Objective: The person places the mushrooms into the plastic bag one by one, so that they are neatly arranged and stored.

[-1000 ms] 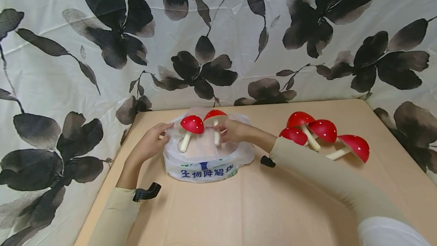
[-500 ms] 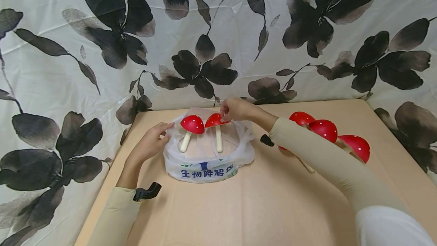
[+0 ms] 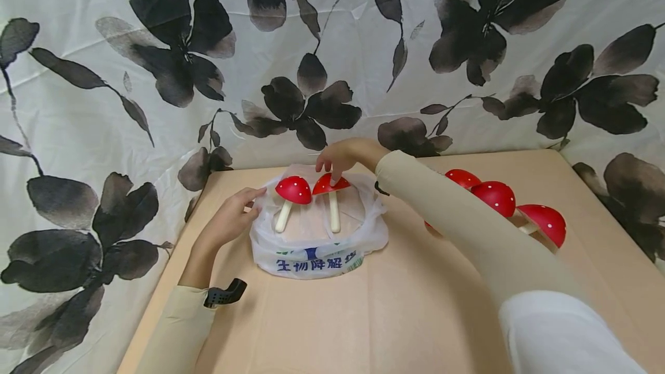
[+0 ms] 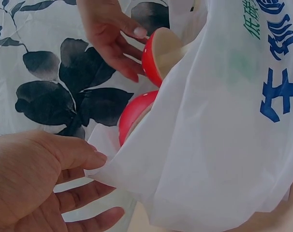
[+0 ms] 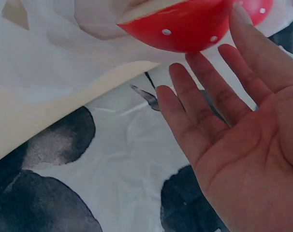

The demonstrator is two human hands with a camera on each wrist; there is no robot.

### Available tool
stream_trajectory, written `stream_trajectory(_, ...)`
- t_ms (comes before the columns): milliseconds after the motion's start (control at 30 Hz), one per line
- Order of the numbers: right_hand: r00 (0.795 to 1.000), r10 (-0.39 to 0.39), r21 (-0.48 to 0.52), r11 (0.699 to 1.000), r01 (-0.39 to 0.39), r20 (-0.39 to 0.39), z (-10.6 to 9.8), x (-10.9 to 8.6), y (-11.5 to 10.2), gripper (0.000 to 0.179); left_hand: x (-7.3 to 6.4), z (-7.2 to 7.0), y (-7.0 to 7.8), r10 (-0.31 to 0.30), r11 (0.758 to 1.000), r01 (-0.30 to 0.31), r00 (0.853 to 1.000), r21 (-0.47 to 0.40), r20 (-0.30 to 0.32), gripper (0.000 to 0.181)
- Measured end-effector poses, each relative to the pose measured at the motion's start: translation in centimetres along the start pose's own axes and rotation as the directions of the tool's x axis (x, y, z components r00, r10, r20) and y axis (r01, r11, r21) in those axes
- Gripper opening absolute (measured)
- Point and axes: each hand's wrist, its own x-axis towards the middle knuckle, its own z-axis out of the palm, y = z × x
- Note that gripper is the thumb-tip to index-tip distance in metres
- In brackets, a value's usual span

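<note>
A white plastic bag (image 3: pixel 291 273) with blue lettering lies on the table, its mouth spread open. Two toy mushrooms sit in its mouth: the left mushroom (image 3: pixel 294 190) and the right mushroom (image 3: pixel 334 212), both with red white-dotted caps and cream stems. My left hand (image 3: pixel 234 218) pinches the bag's left rim between thumb and forefinger, the other fingers loose, as the left wrist view shows. At the far side my right hand (image 3: pixel 340 157) touches the right mushroom's cap with its thumb; in the right wrist view its fingers (image 5: pixel 207 79) are spread and extended.
Several more red mushrooms (image 3: pixel 493 198) lie at the table's right, partly hidden behind the right sleeve (image 3: pixel 462 218). The light wooden table (image 3: pixel 312 328) ends at a floral cloth (image 3: pixel 363 56) hanging behind it.
My right hand has let go of the right mushroom's stem, risen to its cap and swung over behind it, fingers spreading. That mushroom has settled in the bag's mouth. The left hand stays put.
</note>
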Motion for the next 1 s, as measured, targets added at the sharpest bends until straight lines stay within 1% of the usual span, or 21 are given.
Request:
stream_trajectory(100,0.999,0.017,-0.016,1.000,-0.016,0.041,0.3,1.0,0.0,0.056,-0.1,0.1,0.0,0.001,1.000,-0.001,1.000,-0.001,-0.002,0.047)
stream_trajectory(233,0.994,0.023,0.010,1.000,-0.024,0.108,0.8,1.8,0.4,0.060,-0.1,0.2,-0.2,0.000,1.000,0.000,1.000,0.003,-0.005,0.047)
stream_trajectory(267,0.993,0.014,0.012,1.000,-0.016,0.117,0.9,1.8,0.5,0.062,-0.1,0.2,-0.2,-0.002,1.000,0.002,1.000,0.005,-0.006,0.047)
stream_trajectory(367,0.993,0.001,-0.004,1.000,0.000,0.121,1.2,1.8,0.7,0.064,-0.1,0.2,-0.2,-0.002,1.000,0.002,1.000,0.007,-0.009,0.047)
stream_trajectory(467,0.995,-0.028,-0.027,0.999,0.031,0.096,1.4,1.7,0.9,0.061,-0.2,0.2,-0.2,0.000,1.000,0.001,1.000,0.013,-0.012,0.047)
stream_trajectory(533,0.996,-0.038,0.007,0.999,0.038,0.082,1.5,1.7,1.0,0.058,-0.2,0.2,-0.2,0.002,1.000,-0.002,1.000,0.015,-0.014,0.047)
stream_trajectory(600,0.997,-0.035,0.064,0.997,0.031,0.073,1.6,1.6,1.3,0.056,-0.1,0.2,-0.1,0.004,1.000,-0.004,1.000,0.018,-0.014,0.047)
stream_trajectory(667,0.997,-0.024,0.127,0.992,0.015,0.070,1.5,1.4,1.4,0.054,0.0,0.2,-0.1,0.002,1.000,-0.002,1.000,0.021,-0.013,0.047)
stream_trajectory(767,0.998,-0.025,0.198,0.980,0.012,0.065,1.3,1.4,1.6,0.052,0.0,0.2,-0.1,-0.003,1.000,0.004,1.000,0.021,-0.015,0.047)
stream_trajectory(933,0.998,-0.046,0.266,0.963,0.032,0.044,0.9,1.5,1.9,0.051,0.0,0.2,0.0,-0.002,1.000,0.002,1.000,0.026,-0.019,0.047)
stream_trajectory(1000,0.998,-0.045,0.278,0.960,0.031,0.043,1.0,1.6,2.0,0.051,0.0,0.2,0.0,0.001,1.000,0.000,1.000,0.028,-0.021,0.047)
